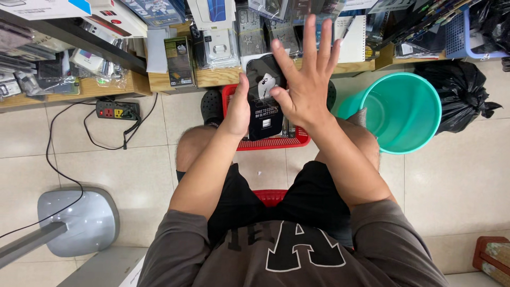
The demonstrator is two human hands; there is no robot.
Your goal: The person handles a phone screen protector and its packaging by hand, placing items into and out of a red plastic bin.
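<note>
My left hand (237, 109) grips the left edge of a black flat package (264, 101), holding it upright over a red plastic basket (271, 142). My right hand (307, 79) is spread wide, fingers apart and pointing up, its thumb touching the package's right side. Both forearms reach out over my bare knees. I am sitting on a red stool (271, 196), in black shorts.
A teal bucket (404, 111) stands to the right, with a black rubbish bag (457, 93) behind it. Low wooden shelves (212, 77) packed with boxed accessories run along the back. A power strip (117, 110) and cable lie on the left, near a grey fan base (79, 220).
</note>
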